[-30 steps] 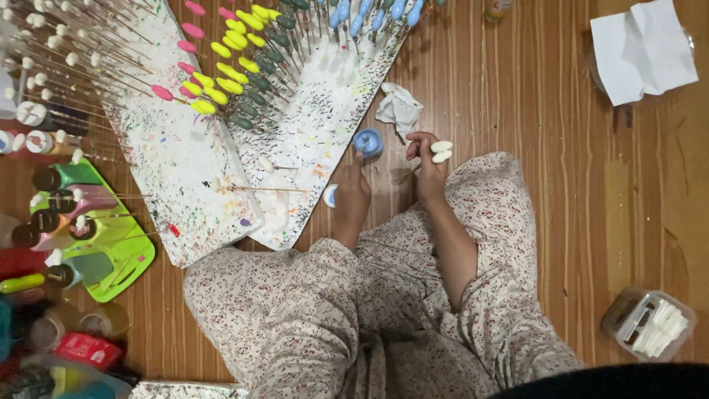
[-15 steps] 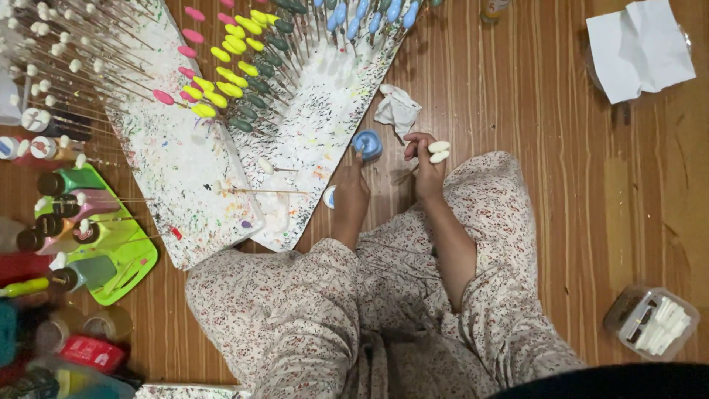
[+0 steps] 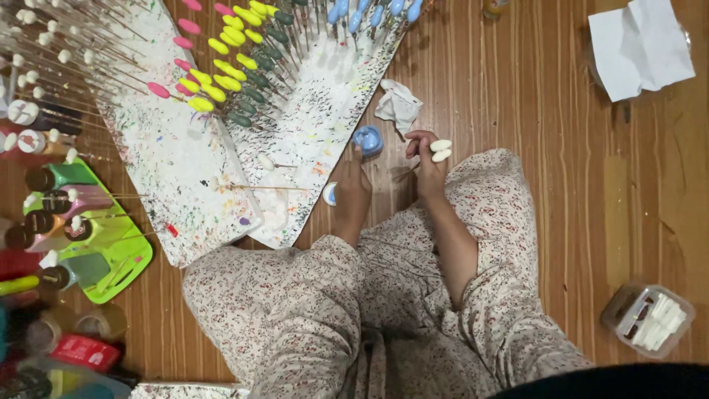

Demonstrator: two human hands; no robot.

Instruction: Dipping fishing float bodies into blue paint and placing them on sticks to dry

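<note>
Blue-tipped sticks (image 3: 373, 13) cut by top edge; bottles (image 3: 29, 355) blurred at left.

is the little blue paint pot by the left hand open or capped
Open. The blue paint pot shows a round blue opening facing up, and a small lid lies apart beside the left hand.

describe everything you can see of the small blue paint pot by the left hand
The small round blue paint pot stands open and upright on the wooden floor, beside the paint-speckled white board. It looks like plastic with blue paint inside. The left hand touches its near side; a crumpled white tissue lies just beyond it.
</note>
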